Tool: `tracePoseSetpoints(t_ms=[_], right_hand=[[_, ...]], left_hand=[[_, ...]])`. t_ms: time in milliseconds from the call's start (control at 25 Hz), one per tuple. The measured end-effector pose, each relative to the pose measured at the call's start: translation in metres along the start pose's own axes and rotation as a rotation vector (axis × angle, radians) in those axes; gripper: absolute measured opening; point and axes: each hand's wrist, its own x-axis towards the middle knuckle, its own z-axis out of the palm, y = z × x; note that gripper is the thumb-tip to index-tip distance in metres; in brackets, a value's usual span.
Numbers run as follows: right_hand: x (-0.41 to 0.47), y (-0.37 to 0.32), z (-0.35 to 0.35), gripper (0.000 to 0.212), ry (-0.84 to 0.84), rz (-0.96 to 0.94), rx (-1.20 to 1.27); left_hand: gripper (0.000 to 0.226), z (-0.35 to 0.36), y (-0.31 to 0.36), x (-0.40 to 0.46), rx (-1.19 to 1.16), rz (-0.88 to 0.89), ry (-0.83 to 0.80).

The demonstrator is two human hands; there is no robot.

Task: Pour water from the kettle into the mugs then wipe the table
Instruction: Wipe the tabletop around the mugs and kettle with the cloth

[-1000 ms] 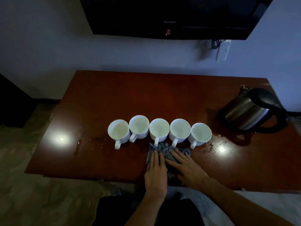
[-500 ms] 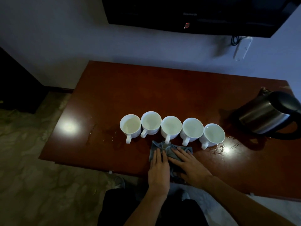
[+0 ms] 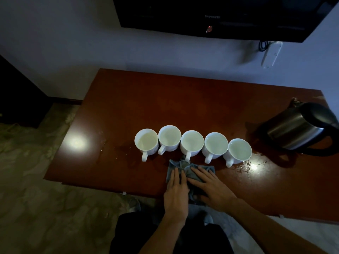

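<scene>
both hands lay flat on a grey cloth [image 3: 190, 171] at the worktop's [image 3: 183, 107] near edge.
left hand [image 3: 176, 195] and right hand [image 3: 214, 189] pressed it open-palmed, fingers spread, gripping nothing. five filled mugs [image 3: 192, 143] stood in a row just at 12 o'clock of the cloth; the kettle [image 3: 300, 129] sat at 2 o'clock, with spilled water [image 3: 247, 165] between them.

Bare forearms, sleeveless to the frame edge; dark garment [image 3: 146, 233] below.
</scene>
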Motion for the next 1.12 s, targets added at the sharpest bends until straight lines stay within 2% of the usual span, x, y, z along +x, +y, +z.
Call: tracePoseSetpoints(t_ms=[160, 320, 480, 760, 960, 1120], right_hand=[[0.003, -0.005, 0.004, 0.077, -0.020, 0.024, -0.045], [0.022, -0.021, -0.005, 0.078, -0.063, -0.015, -0.095], [0.053, -0.044, 0.001, 0.070, -0.078, -0.074, -0.086], [0.093, -0.095, 0.004, 0.080, 0.011, -0.116, -0.068], [0.124, -0.134, 0.007, 0.075, 0.040, -0.145, -0.067], [0.152, -0.159, 0.005, 0.069, -0.046, -0.180, -0.051]], left_hand=[[0.068, -0.010, 0.001, 0.004, -0.006, -0.037, -0.078], [0.066, -0.021, -0.015, 0.003, 0.016, -0.094, -0.079], [0.066, -0.031, -0.051, 0.002, -0.021, -0.165, -0.076], [0.069, -0.060, -0.103, -0.001, -0.051, -0.271, -0.089], [0.071, -0.083, -0.143, 0.003, -0.047, -0.313, -0.114], [0.074, -0.094, -0.176, 0.003, -0.047, -0.339, -0.149]])
